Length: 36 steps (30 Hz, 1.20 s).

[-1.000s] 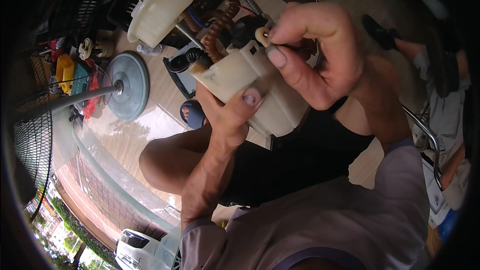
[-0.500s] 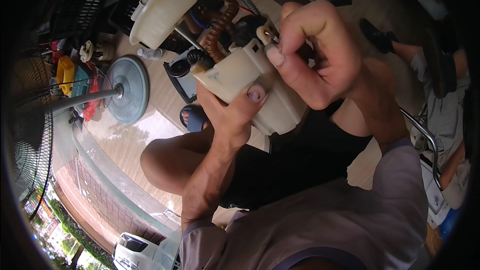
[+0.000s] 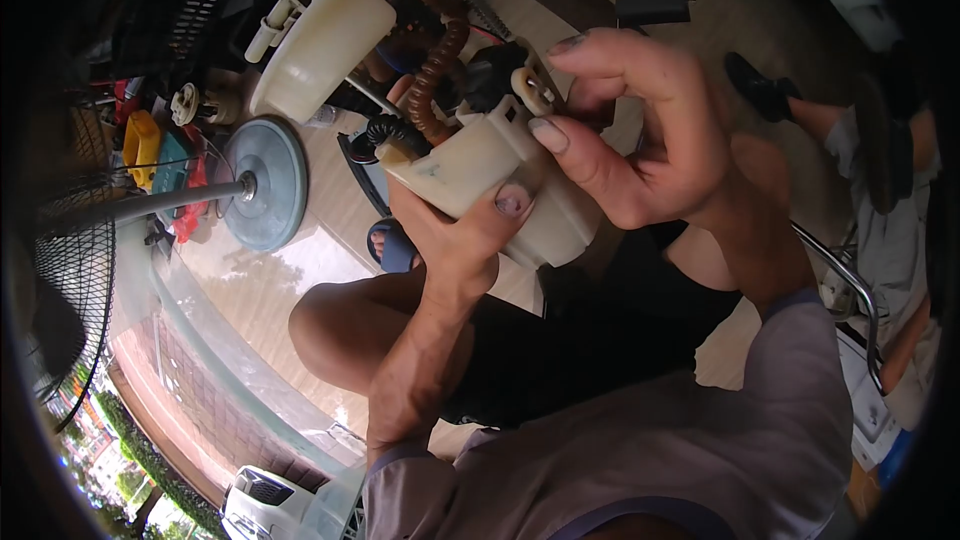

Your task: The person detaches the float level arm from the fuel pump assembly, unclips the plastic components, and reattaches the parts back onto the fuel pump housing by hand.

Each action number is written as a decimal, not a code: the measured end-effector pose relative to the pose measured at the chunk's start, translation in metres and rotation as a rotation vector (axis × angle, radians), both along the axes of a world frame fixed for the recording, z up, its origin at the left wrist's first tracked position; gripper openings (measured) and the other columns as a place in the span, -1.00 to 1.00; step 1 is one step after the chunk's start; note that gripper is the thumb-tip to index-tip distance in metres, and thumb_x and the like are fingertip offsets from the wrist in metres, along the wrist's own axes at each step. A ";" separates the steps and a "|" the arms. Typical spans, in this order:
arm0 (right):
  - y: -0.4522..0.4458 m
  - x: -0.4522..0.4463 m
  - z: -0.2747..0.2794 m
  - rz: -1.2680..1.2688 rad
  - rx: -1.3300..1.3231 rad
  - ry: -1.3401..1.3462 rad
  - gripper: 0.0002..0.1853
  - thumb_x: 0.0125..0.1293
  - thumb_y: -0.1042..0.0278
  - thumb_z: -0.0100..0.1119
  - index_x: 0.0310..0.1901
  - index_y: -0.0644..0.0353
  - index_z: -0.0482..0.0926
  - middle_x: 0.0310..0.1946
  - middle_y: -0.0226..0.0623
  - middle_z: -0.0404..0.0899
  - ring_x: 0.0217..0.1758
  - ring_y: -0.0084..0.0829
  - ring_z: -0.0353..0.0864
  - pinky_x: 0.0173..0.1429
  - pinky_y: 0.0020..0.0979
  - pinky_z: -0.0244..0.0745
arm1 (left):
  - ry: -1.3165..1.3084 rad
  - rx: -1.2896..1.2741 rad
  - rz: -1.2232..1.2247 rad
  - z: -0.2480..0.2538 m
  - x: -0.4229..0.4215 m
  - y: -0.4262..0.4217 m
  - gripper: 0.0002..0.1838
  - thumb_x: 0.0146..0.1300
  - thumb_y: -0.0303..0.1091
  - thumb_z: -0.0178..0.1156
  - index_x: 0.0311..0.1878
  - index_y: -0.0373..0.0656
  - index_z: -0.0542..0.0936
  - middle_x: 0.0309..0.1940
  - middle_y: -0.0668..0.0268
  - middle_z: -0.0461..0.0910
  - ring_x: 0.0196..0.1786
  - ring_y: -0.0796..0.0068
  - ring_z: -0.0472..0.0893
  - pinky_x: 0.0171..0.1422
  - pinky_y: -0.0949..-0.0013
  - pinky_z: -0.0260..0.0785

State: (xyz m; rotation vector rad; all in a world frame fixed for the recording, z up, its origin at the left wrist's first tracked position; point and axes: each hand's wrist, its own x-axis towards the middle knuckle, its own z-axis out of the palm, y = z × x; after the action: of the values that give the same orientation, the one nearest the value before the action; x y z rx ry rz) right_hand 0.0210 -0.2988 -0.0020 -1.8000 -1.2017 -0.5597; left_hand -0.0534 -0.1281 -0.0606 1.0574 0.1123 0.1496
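Above pale flooring (image 3: 335, 162), left fingers (image 3: 486, 224) clasp cream housing (image 3: 562, 208), right fingers (image 3: 622, 52) parted beside ring (image 3: 522, 88).

A fan's round base (image 3: 262, 183) stands on the floor near a yellow object (image 3: 142, 148).

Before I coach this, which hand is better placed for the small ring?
Likely the right hand: its thumb and forefinger are near the ring, while the left hand holds the plastic cup.
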 end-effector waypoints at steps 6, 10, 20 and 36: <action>0.001 0.008 -0.001 0.013 0.026 -0.059 -0.55 0.19 0.64 0.44 0.10 0.51 0.50 -0.29 -0.11 0.68 -0.42 -0.50 0.63 -0.34 -0.51 0.54 | 0.078 0.026 -0.060 -0.009 -0.007 0.011 -0.16 0.04 0.00 0.37 0.31 -0.36 0.39 0.01 0.13 0.57 0.01 0.31 0.61 0.07 0.29 0.52; -0.006 0.010 -0.001 -0.018 -0.088 -0.061 -0.59 0.13 0.62 0.46 0.03 0.46 0.59 -0.30 -0.14 0.67 -0.37 -0.38 0.64 -0.25 -0.40 0.55 | 0.170 -0.155 -0.062 -0.015 -0.010 0.014 -0.26 0.12 0.02 0.28 0.26 -0.33 0.45 0.00 0.16 0.59 0.03 0.32 0.60 0.11 0.28 0.48; -0.013 0.015 0.002 -0.109 -0.252 -0.165 -0.68 0.01 0.51 0.54 -0.17 0.27 0.67 -0.30 -0.25 0.63 -0.19 -0.23 0.64 -0.09 -0.28 0.54 | 0.084 -0.114 -0.121 -0.003 -0.014 0.022 -0.22 0.21 0.13 0.23 0.33 -0.28 0.41 0.11 0.07 0.57 0.11 0.17 0.60 0.19 0.13 0.50; -0.008 0.013 -0.005 -0.153 -0.310 -0.124 -0.53 -0.03 0.45 0.62 -0.03 0.30 0.68 -0.07 -0.16 0.66 0.00 -0.19 0.66 0.01 -0.31 0.60 | 0.164 -0.185 -0.068 -0.027 -0.039 0.039 -0.20 0.21 0.07 0.24 0.35 -0.36 0.38 0.11 0.02 0.57 0.10 0.17 0.63 0.17 0.14 0.55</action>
State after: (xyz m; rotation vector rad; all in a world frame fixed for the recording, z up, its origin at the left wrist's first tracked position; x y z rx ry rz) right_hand 0.0342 -0.3071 -0.0070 -2.1591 -1.2971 -0.6052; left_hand -0.0920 -0.0892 -0.0878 0.8863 0.2339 -0.0094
